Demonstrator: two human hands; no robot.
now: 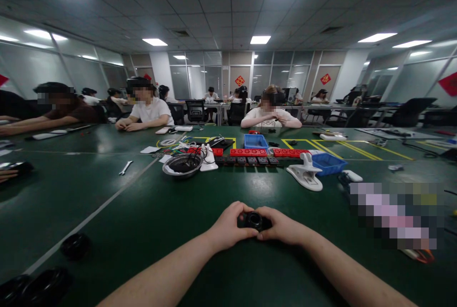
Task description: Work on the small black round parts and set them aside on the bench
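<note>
Gripping the black ring-shaped part (253, 227) toward the surface's (160, 207) near edge, left hand (232, 224) and right hand (279, 224) should press evenly.

Black part (254, 221) partly hidden by fingers (247, 234); item (391, 214) at right pixelated; black ring (14, 282) cut by left edge.

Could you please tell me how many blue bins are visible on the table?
2. The far blue bin stands beyond the red strips, near the middle; the near blue bin is right of the white stand. Others may be hidden.
</note>
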